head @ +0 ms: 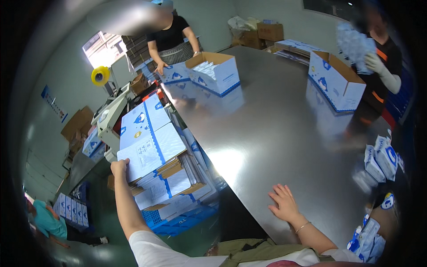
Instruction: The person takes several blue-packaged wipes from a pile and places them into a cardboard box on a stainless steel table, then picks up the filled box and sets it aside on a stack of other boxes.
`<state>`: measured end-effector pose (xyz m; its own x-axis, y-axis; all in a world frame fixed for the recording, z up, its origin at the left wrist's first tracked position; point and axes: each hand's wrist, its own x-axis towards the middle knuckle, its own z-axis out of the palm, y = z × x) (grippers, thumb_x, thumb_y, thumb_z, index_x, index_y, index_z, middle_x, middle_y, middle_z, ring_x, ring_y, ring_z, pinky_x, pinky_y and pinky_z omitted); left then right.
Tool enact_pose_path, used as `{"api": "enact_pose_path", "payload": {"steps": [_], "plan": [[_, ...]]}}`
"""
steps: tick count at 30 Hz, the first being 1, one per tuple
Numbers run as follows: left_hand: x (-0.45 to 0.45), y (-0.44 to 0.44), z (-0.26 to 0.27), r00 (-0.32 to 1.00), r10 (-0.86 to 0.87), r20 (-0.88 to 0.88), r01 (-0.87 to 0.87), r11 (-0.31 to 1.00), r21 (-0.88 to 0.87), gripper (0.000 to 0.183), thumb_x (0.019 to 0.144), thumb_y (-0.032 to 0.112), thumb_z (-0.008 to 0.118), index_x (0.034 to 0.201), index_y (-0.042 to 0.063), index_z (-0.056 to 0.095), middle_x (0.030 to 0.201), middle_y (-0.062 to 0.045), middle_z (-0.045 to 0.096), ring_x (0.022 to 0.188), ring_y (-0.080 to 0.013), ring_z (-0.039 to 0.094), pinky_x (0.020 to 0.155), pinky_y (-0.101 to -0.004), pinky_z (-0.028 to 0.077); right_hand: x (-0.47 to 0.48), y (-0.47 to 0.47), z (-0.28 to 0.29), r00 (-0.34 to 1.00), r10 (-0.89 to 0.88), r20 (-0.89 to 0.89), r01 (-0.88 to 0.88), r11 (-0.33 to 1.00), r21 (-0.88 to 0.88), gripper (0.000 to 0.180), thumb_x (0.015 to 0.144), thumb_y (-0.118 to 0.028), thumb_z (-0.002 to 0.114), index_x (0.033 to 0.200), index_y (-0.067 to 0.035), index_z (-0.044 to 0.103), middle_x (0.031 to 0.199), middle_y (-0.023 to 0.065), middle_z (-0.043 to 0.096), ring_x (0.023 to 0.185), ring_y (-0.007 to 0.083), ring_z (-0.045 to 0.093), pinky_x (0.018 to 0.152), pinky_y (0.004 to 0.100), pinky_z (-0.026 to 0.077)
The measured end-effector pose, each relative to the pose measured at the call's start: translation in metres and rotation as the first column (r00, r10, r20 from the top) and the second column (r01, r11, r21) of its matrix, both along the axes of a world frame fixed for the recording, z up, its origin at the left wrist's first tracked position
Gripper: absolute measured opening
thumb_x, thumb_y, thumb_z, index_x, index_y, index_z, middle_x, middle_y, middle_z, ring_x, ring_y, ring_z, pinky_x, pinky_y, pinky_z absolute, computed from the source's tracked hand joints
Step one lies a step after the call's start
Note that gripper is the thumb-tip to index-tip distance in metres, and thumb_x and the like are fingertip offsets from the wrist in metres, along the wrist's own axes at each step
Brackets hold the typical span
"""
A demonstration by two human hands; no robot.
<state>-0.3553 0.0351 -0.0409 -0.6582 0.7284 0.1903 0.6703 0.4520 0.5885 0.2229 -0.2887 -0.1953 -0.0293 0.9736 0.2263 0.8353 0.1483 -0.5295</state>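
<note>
My left hand [120, 167] grips the near left edge of the top flattened carton [151, 137], white and blue with a whale print, on a tall stack of folded cartons [171, 187]. The stack rests on a blue plastic crate [186, 222] beside the table. Over the near part of the steel table [267, 140], my right hand [283, 203] holds nothing, its fingers apart. From this view I cannot tell whether it touches the surface. To its right, wrapped white packs with blue print [383, 158] stand near the table's right side.
Across the table a person [170, 36] touches an open carton [220, 73] holding white packs. At right, a gloved person [383, 66] holds several packs beside another open carton [337, 80]. A tape machine [110, 123] stands left of the stack. Another person [50, 217] is far left.
</note>
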Motion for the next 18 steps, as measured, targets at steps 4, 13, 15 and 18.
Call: {"api": "enact_pose_path", "payload": {"steps": [4, 13, 15, 18], "plan": [[0.090, -0.024, 0.037, 0.989, -0.111, -0.094, 0.145, 0.808, 0.571, 0.031, 0.076, 0.023, 0.073, 0.082, -0.003, 0.057, 0.078, -0.014, 0.062, 0.071, -0.0274, 0.057, 0.070, -0.0393, 0.046, 0.015, 0.006, -0.012, 0.972, -0.027, -0.233, 0.043, 0.997, 0.063, 0.044, 0.080, -0.023, 0.066, 0.118, -0.003, 0.060, 0.130, 0.0166, 0.054, 0.127, 0.0303, 0.046, 0.111, 0.0437, 0.028], [0.349, -0.288, 0.032, -0.023, -0.622, -0.783, 0.843, -0.433, 0.320, 0.008, 0.072, 0.001, 0.059, 0.079, 0.005, 0.054, 0.078, -0.013, 0.057, 0.064, -0.0277, 0.056, 0.054, -0.0374, 0.045, 0.057, 0.072, 0.078, -0.470, 0.223, -0.854, 0.540, 0.838, -0.078, 0.041, 0.098, -0.036, 0.045, 0.120, -0.002, 0.053, 0.116, 0.0140, 0.058, 0.116, 0.0240, 0.050, 0.100, 0.0346, 0.036], [0.365, -0.320, -0.015, -0.154, -0.785, -0.600, 0.721, -0.505, 0.475, 0.012, 0.069, 0.001, 0.063, 0.079, 0.006, 0.056, 0.081, -0.014, 0.059, 0.067, -0.0306, 0.058, 0.057, -0.0385, 0.047, 0.091, 0.045, 0.102, -0.378, 0.351, -0.856, 0.608, 0.792, 0.056, 0.034, 0.097, -0.035, 0.046, 0.104, -0.002, 0.052, 0.101, 0.0136, 0.057, 0.100, 0.0236, 0.051, 0.089, 0.0358, 0.037], [0.344, -0.321, -0.027, -0.282, -0.956, -0.085, 0.870, -0.292, 0.398, 0.019, 0.068, 0.002, 0.071, 0.079, 0.007, 0.056, 0.089, -0.013, 0.063, 0.079, -0.0288, 0.061, 0.070, -0.0337, 0.050, 0.171, -0.028, 0.167, 0.304, 0.492, -0.816, 0.500, 0.647, 0.576, 0.035, 0.095, -0.034, 0.048, 0.079, -0.004, 0.052, 0.079, 0.0129, 0.056, 0.076, 0.0231, 0.052, 0.072, 0.0378, 0.040]]}}
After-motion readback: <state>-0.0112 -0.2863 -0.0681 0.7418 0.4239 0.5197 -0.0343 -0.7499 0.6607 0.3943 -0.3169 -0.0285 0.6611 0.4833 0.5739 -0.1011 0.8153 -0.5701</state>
